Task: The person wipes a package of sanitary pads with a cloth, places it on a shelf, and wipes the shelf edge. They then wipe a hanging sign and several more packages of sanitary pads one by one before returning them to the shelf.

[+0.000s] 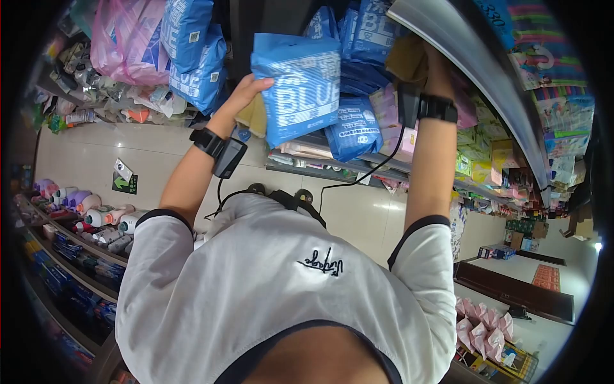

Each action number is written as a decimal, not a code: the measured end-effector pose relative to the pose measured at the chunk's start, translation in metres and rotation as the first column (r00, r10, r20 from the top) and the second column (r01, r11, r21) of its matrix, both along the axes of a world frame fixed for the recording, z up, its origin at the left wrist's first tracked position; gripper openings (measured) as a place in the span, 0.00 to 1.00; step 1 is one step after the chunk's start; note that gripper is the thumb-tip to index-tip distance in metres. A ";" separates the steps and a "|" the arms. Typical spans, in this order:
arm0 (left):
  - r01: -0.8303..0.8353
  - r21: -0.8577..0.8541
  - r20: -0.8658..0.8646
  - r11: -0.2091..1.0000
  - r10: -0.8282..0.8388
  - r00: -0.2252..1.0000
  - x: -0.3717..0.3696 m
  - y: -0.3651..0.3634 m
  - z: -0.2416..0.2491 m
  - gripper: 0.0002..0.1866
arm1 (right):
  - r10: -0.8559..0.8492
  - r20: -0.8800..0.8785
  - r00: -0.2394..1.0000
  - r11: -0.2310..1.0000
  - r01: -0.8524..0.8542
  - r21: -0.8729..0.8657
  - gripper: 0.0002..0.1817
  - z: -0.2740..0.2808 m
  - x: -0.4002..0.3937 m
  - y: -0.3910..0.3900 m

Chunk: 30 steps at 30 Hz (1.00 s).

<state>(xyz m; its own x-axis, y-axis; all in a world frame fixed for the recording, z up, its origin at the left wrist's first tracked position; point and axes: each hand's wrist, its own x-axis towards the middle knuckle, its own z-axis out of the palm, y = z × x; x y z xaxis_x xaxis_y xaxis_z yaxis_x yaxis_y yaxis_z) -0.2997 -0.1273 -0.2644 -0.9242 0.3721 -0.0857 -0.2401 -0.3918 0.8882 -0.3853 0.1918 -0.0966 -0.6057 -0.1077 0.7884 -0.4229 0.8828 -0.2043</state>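
Observation:
My left hand [251,93] is closed on the left edge of a blue package [300,89] with white "BLUE" lettering, its thumb over the front. A yellowish-brown cloth [254,119] hangs beneath that hand. At the upper right, under a metal shelf edge, my right hand [437,69] is beside another brown cloth [407,59]; its fingers are hidden. Between the hands, more blue packages [359,78] lie on the shelf, and one [355,128] leans over the shelf's front edge.
A curved metal shelf edge [476,70] passes close above my right forearm. Further blue packages [192,38] and a pink plastic bag [128,41] are at the upper left. Bottles [109,214] fill a shelf at the lower left. Pink packs [483,326] stand at the lower right.

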 end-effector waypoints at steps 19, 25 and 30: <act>0.018 0.247 0.260 0.969 -0.084 0.962 -0.002 0.043 -0.002 0.29 | -0.232 0.103 0.967 0.851 0.151 0.503 0.18 -0.063 -0.020 -0.016; -0.088 0.302 0.301 0.949 -0.008 0.954 0.013 0.030 -0.006 0.38 | -0.220 0.138 0.966 0.905 0.149 0.400 0.16 -0.046 -0.035 -0.007; -0.187 0.372 0.314 0.909 0.067 0.947 0.020 0.020 -0.010 0.36 | -0.404 0.328 0.854 0.868 0.246 0.430 0.20 -0.024 0.015 -0.020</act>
